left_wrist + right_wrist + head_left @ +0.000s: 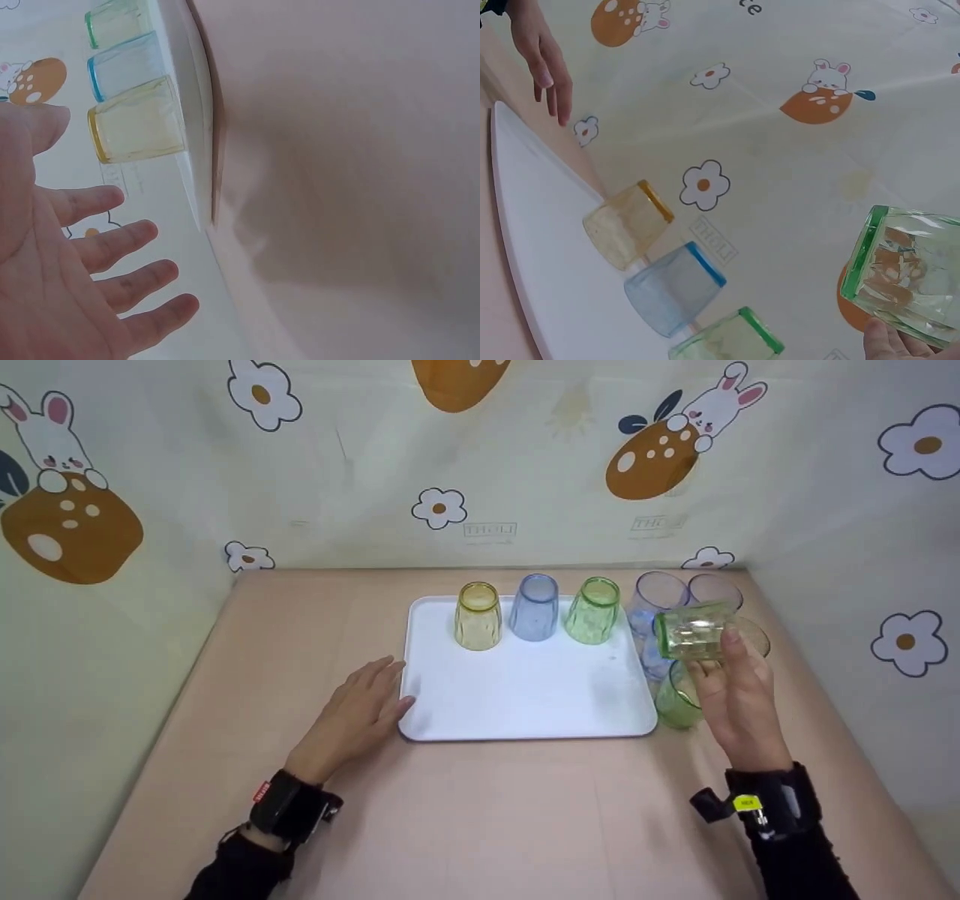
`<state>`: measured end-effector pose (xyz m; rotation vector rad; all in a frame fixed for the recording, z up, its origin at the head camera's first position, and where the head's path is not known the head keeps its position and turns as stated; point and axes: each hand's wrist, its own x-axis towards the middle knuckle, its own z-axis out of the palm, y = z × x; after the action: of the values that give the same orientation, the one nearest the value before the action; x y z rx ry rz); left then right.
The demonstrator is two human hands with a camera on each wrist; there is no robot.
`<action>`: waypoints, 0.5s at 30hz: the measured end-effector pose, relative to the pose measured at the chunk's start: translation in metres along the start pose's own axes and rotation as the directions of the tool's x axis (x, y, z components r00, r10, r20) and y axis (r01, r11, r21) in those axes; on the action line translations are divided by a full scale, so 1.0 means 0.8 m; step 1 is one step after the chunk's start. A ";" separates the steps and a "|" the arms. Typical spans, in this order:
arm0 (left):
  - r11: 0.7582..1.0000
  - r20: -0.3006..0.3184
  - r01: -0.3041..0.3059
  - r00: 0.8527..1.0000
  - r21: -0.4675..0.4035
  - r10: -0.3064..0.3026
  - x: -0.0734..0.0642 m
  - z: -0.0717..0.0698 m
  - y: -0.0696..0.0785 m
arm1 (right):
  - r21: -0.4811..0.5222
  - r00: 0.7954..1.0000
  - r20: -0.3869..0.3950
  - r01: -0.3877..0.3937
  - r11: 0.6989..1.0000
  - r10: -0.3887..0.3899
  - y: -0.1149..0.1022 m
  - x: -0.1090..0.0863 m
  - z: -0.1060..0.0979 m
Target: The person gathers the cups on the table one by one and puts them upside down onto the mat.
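My right hand (739, 705) grips a green drinking glass (694, 632), raised over the right side and tipped onto its side. Its thick green end points left, toward the white tray (525, 697). On the tray's back part, a yellow glass (478, 624), a blue glass (535, 613) and another green glass (592, 616) stand in a row. At the tray's left edge is my left hand (352, 718), its fingers (124, 244) spread and holding nothing. Whether its fingertips touch the rim I cannot tell.
Several more glasses crowd the table right of the tray, partly hidden by my right hand: a green one (677, 701), purple-tinted ones (716, 591) and bluish ones. A patterned cloth wall (337, 510) rises behind the table's back edge.
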<state>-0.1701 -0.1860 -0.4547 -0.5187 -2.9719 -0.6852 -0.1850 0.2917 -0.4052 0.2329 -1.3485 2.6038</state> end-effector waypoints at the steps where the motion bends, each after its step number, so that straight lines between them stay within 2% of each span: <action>1: 1.000 0.004 -0.003 1.000 0.001 0.003 0.001 0.000 0.001 | -0.028 1.000 -0.005 -0.011 1.000 0.010 0.003 0.000 0.003; 5: 1.000 0.005 -0.015 1.000 0.006 0.015 0.003 -0.001 0.005 | -0.072 0.998 -0.018 -0.065 0.995 0.063 0.010 -0.001 0.016; 15: 1.000 -0.012 -0.022 1.000 0.002 0.022 0.003 0.002 0.010 | -0.102 0.980 -0.071 -0.190 0.976 0.184 0.034 -0.002 0.040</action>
<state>-0.1695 -0.1783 -0.4525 -0.5441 -2.9512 -0.6804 -0.1886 0.2501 -0.4088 0.0093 -1.5529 2.6509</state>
